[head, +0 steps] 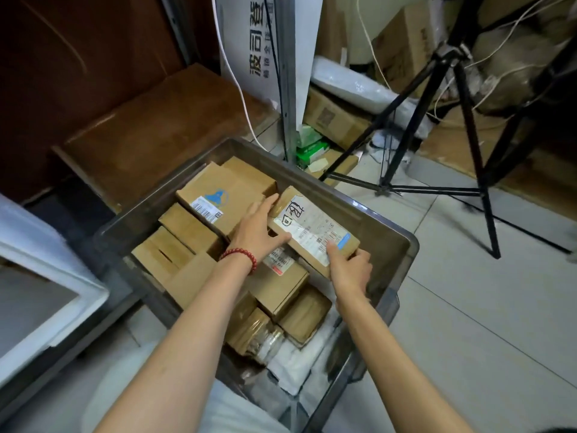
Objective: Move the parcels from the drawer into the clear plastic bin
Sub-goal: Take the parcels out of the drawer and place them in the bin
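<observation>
A grey tiled floor (468, 307) lies under everything. The clear plastic bin (387, 245) stands on it, right in front of the person. Behind the bin and to its left is a big brown wooden cabinet (140, 126). Behind the bin and to its right stands a black tripod (452, 120), with one leg reaching near the bin's far corner. A white sign board (246, 42) and a grey metal post (287, 89) rise straight behind the bin, with cardboard boxes (334, 117) piled behind the bin on the right. A white framed thing (46, 292) sits to the left of the bin.

The bin is packed with brown boxes, so there is little room. The parcel (315, 229) is inside, on top of the others by the right wall. The left hand (259, 232) holds its left end, thumb on top. The right hand (349, 270) grips its near end, thumb on top and fingers curled under. A red bead bracelet (240, 256) is on the left wrist.

The sign board has big dark Chinese letters. The parcel's white label has black hand-drawn marks, barcodes and a blue patch. A box (215, 198) at the far left of the bin has a blue picture and a barcode sticker.
</observation>
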`<action>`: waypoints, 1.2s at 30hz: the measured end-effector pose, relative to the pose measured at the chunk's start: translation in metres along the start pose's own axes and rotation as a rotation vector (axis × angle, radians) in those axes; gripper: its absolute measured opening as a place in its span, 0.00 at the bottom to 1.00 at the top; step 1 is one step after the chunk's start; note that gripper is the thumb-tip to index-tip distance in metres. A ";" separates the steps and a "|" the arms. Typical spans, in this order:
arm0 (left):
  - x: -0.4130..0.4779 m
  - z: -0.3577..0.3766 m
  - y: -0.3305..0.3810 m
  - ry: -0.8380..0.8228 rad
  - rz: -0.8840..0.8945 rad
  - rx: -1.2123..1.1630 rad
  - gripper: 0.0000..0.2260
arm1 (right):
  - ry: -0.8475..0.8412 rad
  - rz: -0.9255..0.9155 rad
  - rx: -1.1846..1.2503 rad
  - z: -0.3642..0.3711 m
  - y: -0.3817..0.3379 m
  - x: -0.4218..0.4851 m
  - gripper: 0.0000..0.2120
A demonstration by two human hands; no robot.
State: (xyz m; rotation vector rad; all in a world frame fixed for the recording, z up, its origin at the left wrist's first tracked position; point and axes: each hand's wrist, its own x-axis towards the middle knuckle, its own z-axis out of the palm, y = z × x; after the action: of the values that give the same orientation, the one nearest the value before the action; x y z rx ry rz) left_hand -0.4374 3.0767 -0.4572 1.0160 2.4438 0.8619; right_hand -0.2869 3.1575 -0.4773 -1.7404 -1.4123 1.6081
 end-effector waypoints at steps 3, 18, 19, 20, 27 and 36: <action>0.003 0.008 -0.003 -0.026 0.046 0.012 0.33 | 0.017 0.007 -0.037 0.000 0.006 0.005 0.26; -0.025 -0.026 -0.022 0.146 0.047 0.694 0.24 | -0.143 0.035 -0.146 -0.002 0.015 0.007 0.29; -0.027 -0.028 -0.024 0.143 0.046 0.695 0.24 | -0.146 0.045 -0.125 -0.002 0.015 0.008 0.28; -0.031 -0.030 -0.027 0.141 0.042 0.697 0.24 | -0.156 0.049 -0.121 -0.002 0.016 0.008 0.28; -0.047 -0.027 -0.034 0.137 0.023 0.685 0.23 | -0.184 -0.075 -0.227 0.005 0.019 0.007 0.26; -0.053 -0.016 -0.036 0.128 0.057 0.568 0.22 | -0.351 -0.292 -0.505 0.022 0.027 0.020 0.21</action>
State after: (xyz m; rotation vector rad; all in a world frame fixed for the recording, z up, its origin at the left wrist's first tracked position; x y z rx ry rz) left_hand -0.4287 3.0115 -0.4640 1.2472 2.8578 0.2429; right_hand -0.2993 3.1554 -0.5155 -1.4278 -2.2839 1.5323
